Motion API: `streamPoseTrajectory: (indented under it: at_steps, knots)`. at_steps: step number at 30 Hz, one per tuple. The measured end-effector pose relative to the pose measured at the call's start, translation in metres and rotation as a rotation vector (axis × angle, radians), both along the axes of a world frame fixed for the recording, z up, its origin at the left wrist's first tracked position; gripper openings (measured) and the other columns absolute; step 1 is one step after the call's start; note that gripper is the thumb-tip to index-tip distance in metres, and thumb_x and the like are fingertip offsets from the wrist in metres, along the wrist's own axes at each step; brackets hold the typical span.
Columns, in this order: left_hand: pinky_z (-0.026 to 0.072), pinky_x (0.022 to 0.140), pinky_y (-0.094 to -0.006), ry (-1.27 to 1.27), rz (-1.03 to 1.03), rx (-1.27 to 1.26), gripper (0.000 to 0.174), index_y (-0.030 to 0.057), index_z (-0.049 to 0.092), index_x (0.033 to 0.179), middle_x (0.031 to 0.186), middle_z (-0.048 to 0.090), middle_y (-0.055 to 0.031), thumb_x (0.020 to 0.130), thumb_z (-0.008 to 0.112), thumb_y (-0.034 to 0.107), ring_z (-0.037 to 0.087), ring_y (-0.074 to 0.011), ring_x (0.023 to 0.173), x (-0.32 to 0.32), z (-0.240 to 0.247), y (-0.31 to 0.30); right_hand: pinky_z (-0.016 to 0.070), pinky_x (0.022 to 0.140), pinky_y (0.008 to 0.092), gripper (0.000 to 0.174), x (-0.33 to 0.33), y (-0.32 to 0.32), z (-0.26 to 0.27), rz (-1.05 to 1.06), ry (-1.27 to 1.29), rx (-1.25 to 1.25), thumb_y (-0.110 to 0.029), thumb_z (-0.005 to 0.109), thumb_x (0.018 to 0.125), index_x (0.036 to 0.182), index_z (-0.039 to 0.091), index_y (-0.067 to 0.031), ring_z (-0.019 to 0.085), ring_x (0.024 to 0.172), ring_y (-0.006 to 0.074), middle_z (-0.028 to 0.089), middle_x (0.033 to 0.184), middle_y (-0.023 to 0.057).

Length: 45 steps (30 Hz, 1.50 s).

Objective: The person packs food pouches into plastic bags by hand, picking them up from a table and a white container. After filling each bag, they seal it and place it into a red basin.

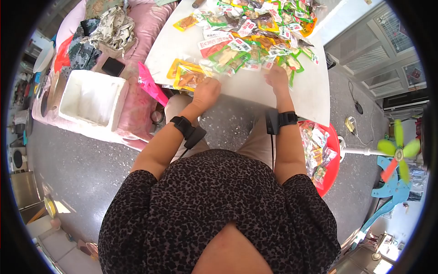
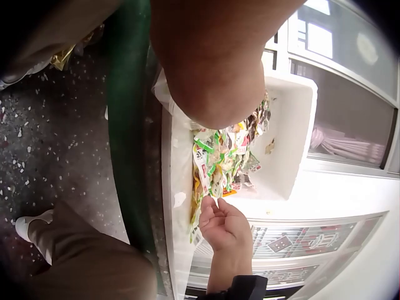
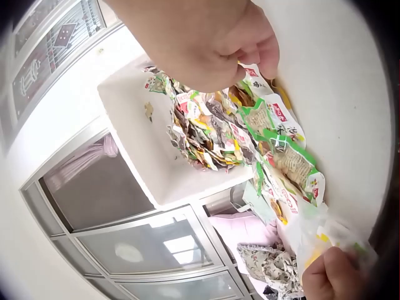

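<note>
The left hand pinches a clear plastic bag at the near edge of the white table. Beside its fingers lie yellow-edged packets. Farther right, the right hand is at the near side of a heap of small food packets. Seen from the right wrist, that hand has curled fingers pinching the corner of a packet with a white and red label. Green-edged packets lie below it in that view. The left wrist view shows the right hand palm up by the heap.
A white foam box behind the heap holds many packets. Right of the table stands a red tub of packets, near a fan. On the pink bed at left are an empty foam box, a dark phone and clothes.
</note>
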<state>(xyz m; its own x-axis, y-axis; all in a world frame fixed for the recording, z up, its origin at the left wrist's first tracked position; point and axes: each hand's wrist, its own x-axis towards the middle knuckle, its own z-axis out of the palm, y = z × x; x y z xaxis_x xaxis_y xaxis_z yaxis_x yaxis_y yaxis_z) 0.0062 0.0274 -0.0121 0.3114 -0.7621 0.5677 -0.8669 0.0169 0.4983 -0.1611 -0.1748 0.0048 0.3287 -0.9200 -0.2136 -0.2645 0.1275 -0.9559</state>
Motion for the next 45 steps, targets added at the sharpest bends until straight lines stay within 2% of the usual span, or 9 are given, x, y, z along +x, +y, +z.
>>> streamPoseTrajectory:
  at_steps: [5,12,14,20,26,32,37,44,45]
  knots:
    - [0.0406,0.054,-0.0396,-0.007,-0.002,0.01,0.011,0.0058,0.047,0.067,0.067,0.048,-0.0125,0.072,0.049,0.015,0.049,-0.0305,0.062,0.0,-0.001,0.0,0.0431,0.044,0.023,0.019,0.006,0.002,0.007,0.012,0.123,0.034,-0.004,0.044,0.073,0.091,0.047,-0.0017,0.056,0.06,0.0143,0.052,0.079,0.0068]
    - [0.0408,0.054,-0.039,-0.008,0.001,0.023,0.012,0.0057,0.047,0.065,0.066,0.048,-0.012,0.072,0.05,0.015,0.049,-0.0301,0.062,-0.001,0.002,-0.001,0.0391,0.038,0.0227,0.019,0.01,-0.005,-0.04,0.12,-0.338,0.064,-0.003,0.044,0.072,0.091,0.046,-0.0026,0.055,0.055,0.0152,0.053,0.075,0.0087]
    - [0.0408,0.054,-0.039,-0.008,0.009,0.031,0.012,0.0057,0.047,0.065,0.066,0.048,-0.0118,0.072,0.05,0.014,0.049,-0.0302,0.062,-0.003,0.004,-0.001,0.0401,0.039,0.0242,0.021,-0.003,-0.003,-0.029,0.146,-0.235,0.142,-0.003,0.044,0.072,0.093,0.045,-0.0015,0.055,0.054,0.0158,0.053,0.076,0.0099]
    - [0.0406,0.054,-0.0399,0.01,0.003,0.039,0.012,0.0058,0.046,0.065,0.066,0.048,-0.0119,0.072,0.05,0.015,0.049,-0.0307,0.062,-0.003,0.003,-0.002,0.0412,0.037,0.028,0.035,-0.005,-0.006,-0.012,-0.16,0.222,-0.263,-0.001,0.046,0.069,0.102,0.04,0.0054,0.054,0.051,0.0179,0.051,0.072,0.0119]
    - [0.0403,0.055,-0.0403,0.007,0.002,0.044,0.011,0.0061,0.047,0.066,0.067,0.048,-0.0116,0.072,0.05,0.015,0.049,-0.0306,0.063,-0.002,0.001,-0.001,0.0377,0.036,0.0266,0.024,0.009,-0.006,0.009,-0.398,-0.044,-0.094,0.0,0.05,0.065,0.088,0.044,0.0063,0.049,0.049,0.0143,0.048,0.067,0.0116]
    - [0.0409,0.057,-0.0391,0.013,-0.004,0.086,0.012,0.0051,0.049,0.072,0.069,0.049,-0.0127,0.075,0.048,0.016,0.05,-0.0309,0.065,-0.001,-0.001,0.0,0.0348,0.036,0.0228,0.009,-0.009,-0.033,-0.021,0.022,-0.174,0.103,-0.005,0.052,0.067,0.065,0.043,-0.0028,0.046,0.049,0.0152,0.044,0.062,0.0058]
    - [0.0409,0.058,-0.0384,0.017,0.005,0.112,0.01,0.0051,0.049,0.071,0.069,0.049,-0.0121,0.074,0.048,0.015,0.05,-0.0298,0.068,-0.002,0.0,0.001,0.0382,0.043,0.0216,0.013,-0.016,-0.026,-0.039,0.015,-0.194,-0.384,-0.008,0.05,0.069,0.078,0.042,-0.0037,0.05,0.056,0.0181,0.049,0.072,0.0073]
    - [0.0399,0.057,-0.0412,0.039,0.03,0.083,0.015,0.0047,0.046,0.068,0.069,0.049,-0.0132,0.075,0.047,0.018,0.049,-0.0317,0.065,-0.007,0.013,0.007,0.0461,0.052,0.0264,0.016,-0.042,0.02,0.035,-0.366,-0.661,-0.124,-0.006,0.046,0.076,0.091,0.041,-0.0028,0.055,0.068,0.0186,0.052,0.082,0.0106]
    - [0.0398,0.057,-0.0413,0.062,0.042,0.092,0.015,0.0047,0.046,0.069,0.069,0.048,-0.0133,0.075,0.047,0.018,0.049,-0.0319,0.065,-0.008,0.018,0.008,0.0464,0.052,0.0262,0.018,-0.043,0.023,0.042,-0.288,-0.639,-0.118,-0.006,0.046,0.077,0.093,0.041,-0.0024,0.055,0.067,0.0176,0.052,0.082,0.0104]
